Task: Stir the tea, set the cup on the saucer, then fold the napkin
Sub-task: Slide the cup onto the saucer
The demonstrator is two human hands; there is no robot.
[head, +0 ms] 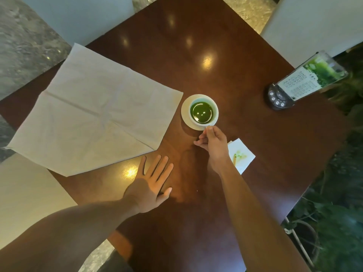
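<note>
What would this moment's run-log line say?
cup on saucer | right hand at cup handle | left hand flat on table | napkin unfolded

Dark wooden table [196,46] — unfolded napkin [94,112], saucer [185,112], small stained tissue [241,156], menu stand [306,79].

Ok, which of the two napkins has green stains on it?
The small napkin beside the right hand, green-marked; the large napkin left of the cup looks clean.
</note>
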